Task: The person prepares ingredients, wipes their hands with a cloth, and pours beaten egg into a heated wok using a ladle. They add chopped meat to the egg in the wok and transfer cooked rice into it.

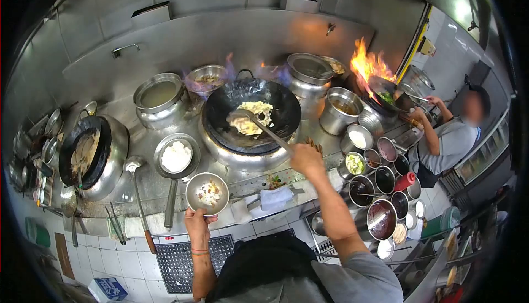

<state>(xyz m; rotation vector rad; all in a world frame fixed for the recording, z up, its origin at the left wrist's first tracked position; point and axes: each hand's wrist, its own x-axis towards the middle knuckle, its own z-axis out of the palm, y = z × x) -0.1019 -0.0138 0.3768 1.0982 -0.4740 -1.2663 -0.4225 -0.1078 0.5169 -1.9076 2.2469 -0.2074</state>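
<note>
My left hand (199,226) holds a small metal bowl (207,194) by its near edge, with light-coloured food bits inside. My right hand (307,160) is wrapped round the handle of a ladle (264,128), whose head rests in the pale yellow food (255,117) in the large black wok (220,107). A strainer (176,156) holding white food lies just left of the wok, above the bowl. A folded white cloth (276,198) lies on the counter edge between my hands.
Flames (368,67) rise at another wok, where a co-worker (446,132) stands at the right. Sauce pots (382,220) crowd the right side. A second black wok (82,154) sits at the left, near a long ladle (140,204). Lidded pots (158,95) stand behind.
</note>
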